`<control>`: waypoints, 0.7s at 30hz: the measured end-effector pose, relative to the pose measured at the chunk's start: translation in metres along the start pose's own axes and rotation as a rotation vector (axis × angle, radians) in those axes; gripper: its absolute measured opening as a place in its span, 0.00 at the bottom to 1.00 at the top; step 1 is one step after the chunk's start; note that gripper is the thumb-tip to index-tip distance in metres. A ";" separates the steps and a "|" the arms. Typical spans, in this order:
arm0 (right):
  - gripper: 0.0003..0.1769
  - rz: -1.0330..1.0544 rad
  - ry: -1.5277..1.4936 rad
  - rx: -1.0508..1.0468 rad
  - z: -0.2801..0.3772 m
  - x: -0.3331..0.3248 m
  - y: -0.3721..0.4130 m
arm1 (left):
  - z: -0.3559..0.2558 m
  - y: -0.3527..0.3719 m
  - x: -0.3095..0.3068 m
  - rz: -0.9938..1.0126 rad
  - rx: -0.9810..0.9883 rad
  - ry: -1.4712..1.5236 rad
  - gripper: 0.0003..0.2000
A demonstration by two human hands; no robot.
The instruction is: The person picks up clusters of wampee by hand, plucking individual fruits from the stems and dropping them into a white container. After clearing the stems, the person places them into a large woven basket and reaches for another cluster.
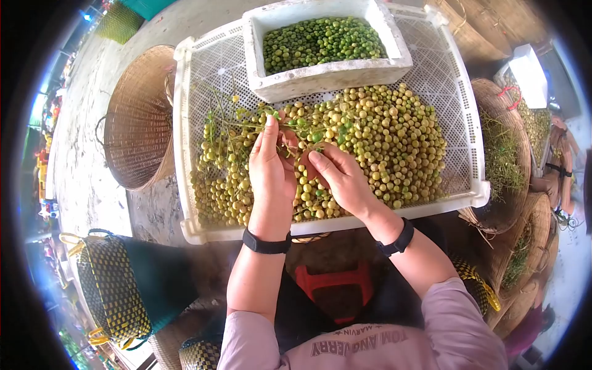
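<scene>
Over a white perforated tray [436,52] heaped with yellow-green round fruits [401,132], both hands are close together. My left hand [271,163] is closed around a thin green stem [240,125] that reaches left toward fruits still on twigs. Thumb and fingers of my right hand [339,176] are pressed together just to its right, above the fruit; what they pinch is too small to make out. At the tray's far side stands a white foam box [327,77] filled with small dark green fruits [320,43].
An empty wicker basket [139,117] stands left of the tray. On the right are a basket of stems [502,154] and other baskets. A checkered woven bag [114,290] sits at lower left, a red stool [333,280] below. Part of another person's arm shows at far right.
</scene>
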State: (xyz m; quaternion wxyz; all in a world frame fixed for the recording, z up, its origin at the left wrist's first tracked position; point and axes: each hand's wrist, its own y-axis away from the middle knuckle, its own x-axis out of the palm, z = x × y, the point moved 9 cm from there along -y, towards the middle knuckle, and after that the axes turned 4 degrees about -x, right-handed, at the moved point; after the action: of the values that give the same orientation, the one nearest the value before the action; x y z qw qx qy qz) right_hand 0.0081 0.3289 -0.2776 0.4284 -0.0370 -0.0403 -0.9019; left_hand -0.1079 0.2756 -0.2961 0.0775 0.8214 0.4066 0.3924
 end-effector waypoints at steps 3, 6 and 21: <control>0.15 0.142 -0.063 0.004 0.012 0.005 0.003 | 0.002 0.001 -0.002 -0.071 -0.057 0.088 0.13; 0.13 0.241 -0.171 0.070 0.015 0.010 0.011 | -0.015 -0.006 -0.008 -0.071 0.064 0.157 0.12; 0.14 -0.142 -0.249 0.063 -0.009 -0.027 -0.001 | 0.000 -0.003 0.000 0.014 -0.037 0.145 0.11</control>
State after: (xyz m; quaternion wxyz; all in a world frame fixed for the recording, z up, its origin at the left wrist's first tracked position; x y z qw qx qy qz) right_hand 0.0241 0.3492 -0.2892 0.3560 -0.1321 -0.1241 -0.9167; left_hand -0.1097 0.2768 -0.2974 0.0605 0.7921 0.3981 0.4588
